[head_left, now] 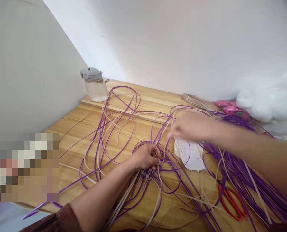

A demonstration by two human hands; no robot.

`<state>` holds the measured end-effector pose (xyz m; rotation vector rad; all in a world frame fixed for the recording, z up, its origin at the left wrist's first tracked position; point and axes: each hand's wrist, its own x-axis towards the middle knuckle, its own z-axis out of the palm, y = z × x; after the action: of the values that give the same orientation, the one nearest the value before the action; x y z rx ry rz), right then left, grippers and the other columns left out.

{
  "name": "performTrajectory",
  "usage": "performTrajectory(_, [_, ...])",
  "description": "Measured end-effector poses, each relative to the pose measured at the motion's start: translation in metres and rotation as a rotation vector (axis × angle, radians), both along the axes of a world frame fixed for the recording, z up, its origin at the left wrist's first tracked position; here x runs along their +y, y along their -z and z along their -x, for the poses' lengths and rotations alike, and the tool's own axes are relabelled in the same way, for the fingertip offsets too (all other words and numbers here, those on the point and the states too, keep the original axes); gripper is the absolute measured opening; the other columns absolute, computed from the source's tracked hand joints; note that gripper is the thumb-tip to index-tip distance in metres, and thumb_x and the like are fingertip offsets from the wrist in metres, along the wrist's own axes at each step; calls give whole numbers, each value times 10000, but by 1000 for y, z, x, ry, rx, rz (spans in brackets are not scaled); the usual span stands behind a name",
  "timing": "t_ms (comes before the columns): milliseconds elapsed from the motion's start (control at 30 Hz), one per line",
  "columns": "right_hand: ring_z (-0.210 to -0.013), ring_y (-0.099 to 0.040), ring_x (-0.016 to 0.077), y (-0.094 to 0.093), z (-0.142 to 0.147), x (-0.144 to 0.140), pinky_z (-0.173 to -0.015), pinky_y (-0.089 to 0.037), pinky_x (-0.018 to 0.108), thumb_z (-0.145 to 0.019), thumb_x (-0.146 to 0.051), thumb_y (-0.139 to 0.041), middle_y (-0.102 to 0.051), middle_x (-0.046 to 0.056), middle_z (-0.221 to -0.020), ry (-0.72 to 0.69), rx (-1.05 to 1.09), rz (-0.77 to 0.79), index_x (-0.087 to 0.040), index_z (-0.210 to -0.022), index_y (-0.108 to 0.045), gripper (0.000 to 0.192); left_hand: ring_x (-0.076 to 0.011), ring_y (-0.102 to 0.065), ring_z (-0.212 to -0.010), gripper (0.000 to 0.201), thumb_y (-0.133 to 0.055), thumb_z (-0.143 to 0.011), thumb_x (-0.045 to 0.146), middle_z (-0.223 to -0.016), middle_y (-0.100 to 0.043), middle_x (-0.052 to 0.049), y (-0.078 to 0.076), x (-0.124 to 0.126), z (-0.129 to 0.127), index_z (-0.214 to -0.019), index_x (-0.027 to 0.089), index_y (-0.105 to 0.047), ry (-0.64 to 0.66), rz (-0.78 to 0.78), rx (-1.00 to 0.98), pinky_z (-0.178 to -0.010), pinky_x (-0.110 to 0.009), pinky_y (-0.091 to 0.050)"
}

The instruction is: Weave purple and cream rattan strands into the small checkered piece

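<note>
The left hand [147, 156] is clamping down on the small woven piece [147, 173]. At two o'clock from it, the blurred right hand [189, 127] is pinching strands [158, 135]. At eleven o'clock, the lidded jar [94, 84] is standing with unclear contents.

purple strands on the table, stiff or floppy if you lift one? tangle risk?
Probably springy rather than limp: the purple strands hold open loops on the wooden table instead of lying flat. Likely light, being thin. Tangling looks likely, since they cross each other and the pale strands around the left hand.

Purple & cream strands [124, 129]; red scissors [231, 201].
</note>
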<state>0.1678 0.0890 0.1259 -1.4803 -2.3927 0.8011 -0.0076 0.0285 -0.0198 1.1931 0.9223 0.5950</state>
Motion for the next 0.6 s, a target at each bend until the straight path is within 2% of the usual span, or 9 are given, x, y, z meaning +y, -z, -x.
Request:
performTrajectory(67, [-409, -393, 66, 25, 7, -20, -447, -277, 225, -699, -223, -768, -488, -18, -428, -153, -158, 86, -165, -465, -579, 306, -100, -567, -443, 275, -725, -603, 226, -535, -544, 78, 1, 1, 0, -710, 192, -474, -6, -19, -2, -415, -167, -382])
performTrajectory(100, [-408, -388, 72, 39, 9, -31, -454, -249, 240, -697, -183, -733, -489, -16, -419, -210, -211, 106, -173, -449, -577, 293, -101, -567, -447, 259, -712, -610, 214, -537, -543, 77, 1, 1, 0, -710, 193, -474, -9, -28, 2, -418, -170, -385])
performTrajectory(167, [-488, -482, 103, 62, 10, -47, -496, -280, 241, -724, -154, -656, -592, -9, -521, -180, -174, 104, -194, -554, -650, 174, -102, -566, -447, 222, -682, -618, 179, -548, -544, 76, -1, 1, 0, -710, 193, -481, -18, -37, 13, -421, -175, -390])
performTrajectory(233, [-592, -567, 129, 76, 9, -56, -546, -337, 236, -742, -166, -623, -673, -7, -654, -72, -71, 126, -208, -681, -695, 103, -98, -559, -444, 203, -655, -619, 144, -560, -546, 79, -4, 0, 0, -714, 194, -483, -20, -31, 14, -427, -179, -398])
performTrajectory(333, [-644, -603, 144, 80, 4, -55, -586, -381, 241, -762, -227, -629, -703, 0, -719, 35, 27, 211, -200, -741, -714, 91, -95, -557, -445, 222, -651, -622, 133, -578, -564, 80, -8, -1, 1, -731, 200, -470, -13, -4, 17, -438, -181, -410])
performTrajectory(500, [-700, -616, 151, 76, -3, -43, -619, -407, 242, -806, -236, -578, -713, 17, -763, -100, 113, 386, -172, -816, -736, 170, -114, -594, -474, 243, -678, -614, 143, -597, -588, 69, -8, -1, 2, -754, 199, -487, -2, -23, 64, -439, -184, -412])
performTrajectory(600, [-653, -597, 132, 82, -3, -42, -589, -401, 225, -780, -232, -610, -693, 9, -725, -65, 199, 409, -163, -791, -704, 117, -109, -589, -471, 229, -657, -631, 135, -616, -597, 63, -8, -1, 3, -775, 196, -490, 16, -39, 53, -441, -184, -417])
